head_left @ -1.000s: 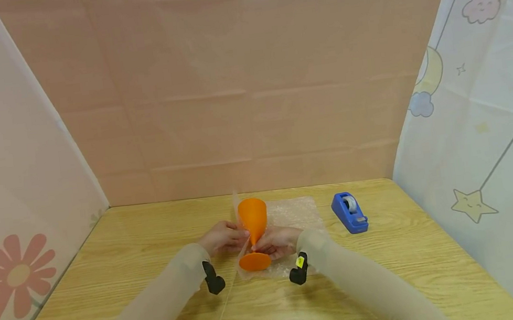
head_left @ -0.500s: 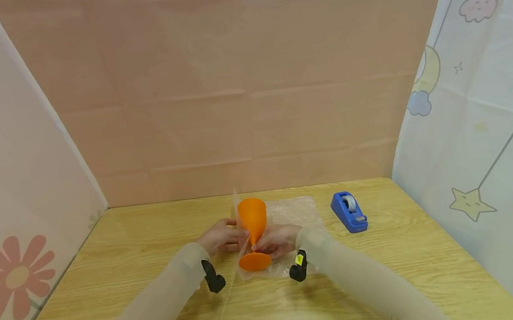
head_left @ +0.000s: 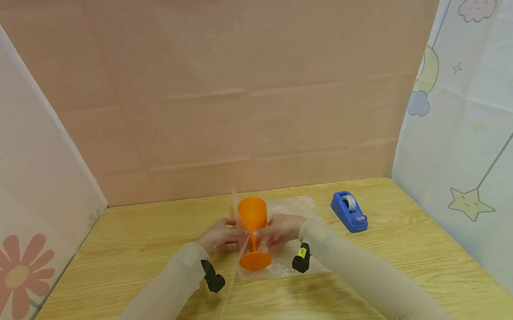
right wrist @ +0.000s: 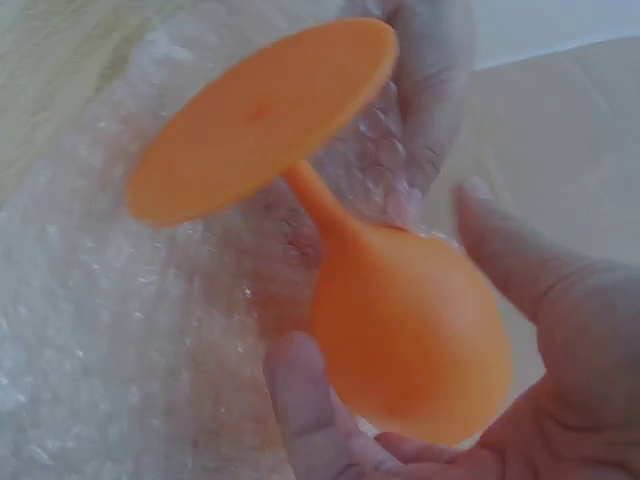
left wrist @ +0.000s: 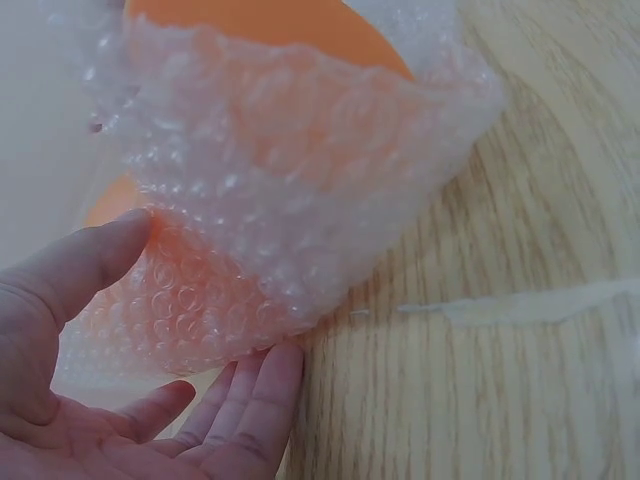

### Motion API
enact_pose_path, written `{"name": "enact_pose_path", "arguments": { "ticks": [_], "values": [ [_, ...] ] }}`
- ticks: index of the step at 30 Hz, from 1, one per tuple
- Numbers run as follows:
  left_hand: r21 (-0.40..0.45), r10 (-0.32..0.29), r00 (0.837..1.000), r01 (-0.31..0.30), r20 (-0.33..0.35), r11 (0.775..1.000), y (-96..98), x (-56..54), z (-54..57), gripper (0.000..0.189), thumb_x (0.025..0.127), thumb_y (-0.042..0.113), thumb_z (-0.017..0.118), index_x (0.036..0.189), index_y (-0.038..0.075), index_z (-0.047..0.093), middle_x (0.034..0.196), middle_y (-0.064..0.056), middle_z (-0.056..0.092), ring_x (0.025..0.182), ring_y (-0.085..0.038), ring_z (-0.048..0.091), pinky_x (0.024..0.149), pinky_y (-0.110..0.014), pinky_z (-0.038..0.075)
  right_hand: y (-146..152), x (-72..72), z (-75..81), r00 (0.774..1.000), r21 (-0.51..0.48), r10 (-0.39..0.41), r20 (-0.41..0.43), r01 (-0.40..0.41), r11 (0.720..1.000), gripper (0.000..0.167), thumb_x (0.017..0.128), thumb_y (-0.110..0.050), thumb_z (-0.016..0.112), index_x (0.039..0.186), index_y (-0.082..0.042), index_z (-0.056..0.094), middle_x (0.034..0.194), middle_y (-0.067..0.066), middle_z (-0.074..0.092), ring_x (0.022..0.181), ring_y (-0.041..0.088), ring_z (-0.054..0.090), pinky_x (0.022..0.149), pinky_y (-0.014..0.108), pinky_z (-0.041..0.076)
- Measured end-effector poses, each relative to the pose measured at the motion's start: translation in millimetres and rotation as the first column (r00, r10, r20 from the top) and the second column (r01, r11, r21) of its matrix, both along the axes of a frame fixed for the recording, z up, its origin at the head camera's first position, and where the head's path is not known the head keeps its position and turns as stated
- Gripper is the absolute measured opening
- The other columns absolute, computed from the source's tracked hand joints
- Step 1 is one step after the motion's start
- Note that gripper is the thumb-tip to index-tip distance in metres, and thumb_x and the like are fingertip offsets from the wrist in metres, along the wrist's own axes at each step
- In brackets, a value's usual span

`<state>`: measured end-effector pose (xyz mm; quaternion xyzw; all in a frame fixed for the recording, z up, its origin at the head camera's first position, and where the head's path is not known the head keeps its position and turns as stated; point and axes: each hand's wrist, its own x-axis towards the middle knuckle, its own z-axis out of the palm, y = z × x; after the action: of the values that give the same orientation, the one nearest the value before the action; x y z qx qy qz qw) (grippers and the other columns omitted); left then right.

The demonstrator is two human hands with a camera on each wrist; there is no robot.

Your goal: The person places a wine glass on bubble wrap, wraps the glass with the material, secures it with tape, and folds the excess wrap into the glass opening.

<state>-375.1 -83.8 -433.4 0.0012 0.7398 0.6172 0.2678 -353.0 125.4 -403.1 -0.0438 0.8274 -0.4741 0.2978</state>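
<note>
Between the hands the cup (head_left: 253,214) lies lengthwise, foot on the wrist side, bowl beyond the fingertips; the left hand (head_left: 221,236), seemingly nearer, pinches raised bubble wrap (left wrist: 330,190) beside it; the right hand (head_left: 285,228) spreads loosely around it, contact unclear

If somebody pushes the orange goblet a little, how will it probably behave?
The orange goblet lies on its side with a round bowl and disc-shaped foot, so it would likely tend to roll. The bubble wrap beneath is bumpy, which might slow it. Its stem looks thin, so a hard push there could perhaps strain it.
</note>
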Motion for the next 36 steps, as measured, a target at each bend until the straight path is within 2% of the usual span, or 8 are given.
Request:
{"name": "enact_pose_path", "arguments": {
  "ticks": [4,6,8,11,13,22,30,36],
  "values": [
    [0.02,-0.001,1.0,0.001,-0.004,1.0,1.0,0.1,-1.4,0.071,0.087,0.015,0.072,0.141,-0.002,0.03,0.117,-0.016,0.06,0.093,-0.021,0.064,0.088,-0.038,0.054,1.3,-3.4,1.9,0.987,-0.054,-0.161,0.006,0.161,0.985,0.06,0.096,-0.039,0.058,0.125,0.011,0.044,0.097,0.015,0.054,0.073,0.017,0.057,0.083,0.034,0.056],
    [0.023,-0.002,1.0,0.002,-0.007,1.0,1.1,-0.1,-2.2,0.072,0.087,0.015,0.073,0.142,-0.002,0.028,0.118,-0.017,0.06,0.094,-0.022,0.065,0.089,-0.039,0.054,0.0,-4.8,-0.3,0.975,-0.099,-0.22,0.017,0.22,0.97,0.058,0.098,-0.037,0.056,0.127,0.009,0.037,0.103,0.015,0.049,0.077,0.018,0.057,0.088,0.037,0.055],
    [0.017,-0.004,1.0,0.004,-0.009,1.0,0.8,0.0,-2.3,0.073,0.087,0.015,0.073,0.142,-0.002,0.028,0.119,-0.017,0.06,0.096,-0.023,0.064,0.09,-0.04,0.053,-2.2,-6.2,-3.5,0.97,-0.13,-0.242,0.022,0.243,0.961,0.047,0.099,-0.032,0.056,0.121,0.007,0.042,0.099,0.015,0.051,0.074,0.018,0.056,0.088,0.038,0.054],
    [0.011,-0.01,1.0,0.01,-0.006,1.0,0.9,-0.5,-2.1,0.072,0.087,0.015,0.073,0.141,-0.001,0.029,0.12,-0.017,0.059,0.096,-0.023,0.064,0.091,-0.04,0.053,-4.6,-7.6,-8.4,0.97,-0.147,-0.244,0.011,0.243,0.959,0.032,0.099,-0.028,0.055,0.106,0.003,0.05,0.087,0.01,0.052,0.069,0.015,0.055,0.084,0.036,0.056],
    [0.015,-0.014,1.0,0.014,-0.005,1.0,1.2,-0.6,-1.5,0.071,0.087,0.014,0.072,0.141,-0.001,0.03,0.119,-0.017,0.059,0.095,-0.023,0.064,0.091,-0.04,0.053,-6.0,-7.8,-8.9,0.971,-0.148,-0.238,0.006,0.236,0.96,0.029,0.1,-0.027,0.054,0.101,0.002,0.054,0.082,0.008,0.054,0.066,0.015,0.055,0.083,0.036,0.056],
    [0.022,-0.026,1.0,0.026,0.003,0.999,3.2,0.8,2.4,0.068,0.086,0.012,0.072,0.14,0.003,0.032,0.122,-0.018,0.059,0.096,-0.024,0.065,0.089,-0.041,0.054,-5.3,-9.5,-9.5,0.97,-0.176,-0.24,0.036,0.243,0.954,0.029,0.1,-0.024,0.054,0.106,0.003,0.052,0.083,0.009,0.055,0.065,0.015,0.057,0.081,0.034,0.057],
    [-0.056,-0.054,0.998,0.052,-0.042,0.997,6.8,0.0,6.0,0.07,0.085,0.016,0.074,0.14,0.002,0.033,0.12,-0.016,0.061,0.096,-0.024,0.066,0.086,-0.039,0.055,0.8,-15.1,-13.9,0.973,-0.232,-0.218,0.072,0.229,0.945,0.035,0.1,-0.021,0.054,0.116,0.01,0.056,0.084,0.01,0.063,0.07,0.017,0.062,0.079,0.033,0.057],
    [-0.081,-0.104,0.991,0.098,-0.078,0.992,8.0,4.1,12.4,0.069,0.085,0.018,0.074,0.137,-0.001,0.032,0.116,-0.017,0.061,0.093,-0.023,0.067,0.083,-0.036,0.056,4.1,-14.0,-12.8,0.976,-0.242,-0.202,0.082,0.216,0.946,0.035,0.101,-0.021,0.052,0.119,0.01,0.054,0.086,0.01,0.063,0.071,0.015,0.064,0.078,0.031,0.057]
  ]
}}
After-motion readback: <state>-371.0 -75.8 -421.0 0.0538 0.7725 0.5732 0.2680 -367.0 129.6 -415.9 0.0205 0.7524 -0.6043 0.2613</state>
